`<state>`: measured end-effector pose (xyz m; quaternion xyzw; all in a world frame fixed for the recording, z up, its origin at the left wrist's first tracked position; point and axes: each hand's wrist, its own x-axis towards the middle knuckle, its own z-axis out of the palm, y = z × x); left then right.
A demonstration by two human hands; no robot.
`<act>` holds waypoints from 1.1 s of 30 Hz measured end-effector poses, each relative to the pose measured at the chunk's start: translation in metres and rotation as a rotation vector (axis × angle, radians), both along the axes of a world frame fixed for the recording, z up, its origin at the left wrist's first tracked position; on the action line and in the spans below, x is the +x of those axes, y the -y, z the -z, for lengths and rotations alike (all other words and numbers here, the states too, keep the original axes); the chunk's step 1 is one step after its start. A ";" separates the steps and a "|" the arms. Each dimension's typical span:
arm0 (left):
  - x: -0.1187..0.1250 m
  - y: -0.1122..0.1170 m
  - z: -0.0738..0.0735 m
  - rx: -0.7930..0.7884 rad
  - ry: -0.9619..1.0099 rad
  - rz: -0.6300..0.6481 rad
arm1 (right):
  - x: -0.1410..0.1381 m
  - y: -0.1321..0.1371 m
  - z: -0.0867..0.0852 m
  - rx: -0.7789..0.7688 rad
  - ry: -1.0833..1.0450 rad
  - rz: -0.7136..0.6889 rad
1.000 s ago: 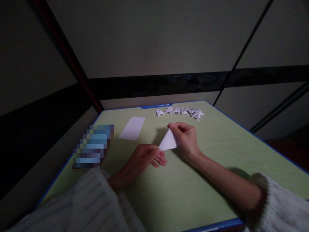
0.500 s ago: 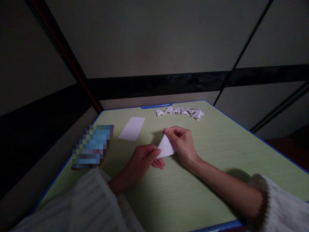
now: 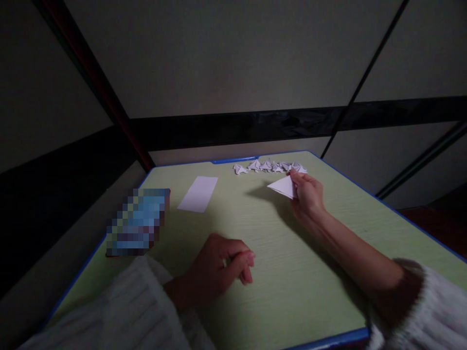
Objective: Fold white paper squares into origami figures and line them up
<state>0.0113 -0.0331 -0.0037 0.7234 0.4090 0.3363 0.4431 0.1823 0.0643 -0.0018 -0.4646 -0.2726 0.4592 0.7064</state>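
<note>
While the right hand (image 3: pixel 309 194) pinches its right end: folded white paper (image 3: pixel 282 186), triangular, above the counter (image 3: pixel 270 301).
Handling, as judged: light grip, layers kept aligned, points uncreased. Right arm extended toward the far side; left hand (image 3: pixel 219 270) near, loosely curled, thumb against fingers, nothing visible in it. Flat white sheet (image 3: pixel 198 194), left; folded paper figures (image 3: pixel 265 166), far.
</note>
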 end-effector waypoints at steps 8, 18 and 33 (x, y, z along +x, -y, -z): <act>-0.002 -0.021 -0.001 -0.058 0.189 -0.303 | -0.035 0.040 0.004 0.142 0.334 -0.329; -0.001 -0.017 0.007 -0.120 0.092 -0.284 | -0.046 0.057 0.002 -0.017 0.077 -0.822; 0.003 -0.010 -0.003 -0.192 0.088 -0.268 | -0.018 0.016 -0.003 -0.027 -0.110 -0.383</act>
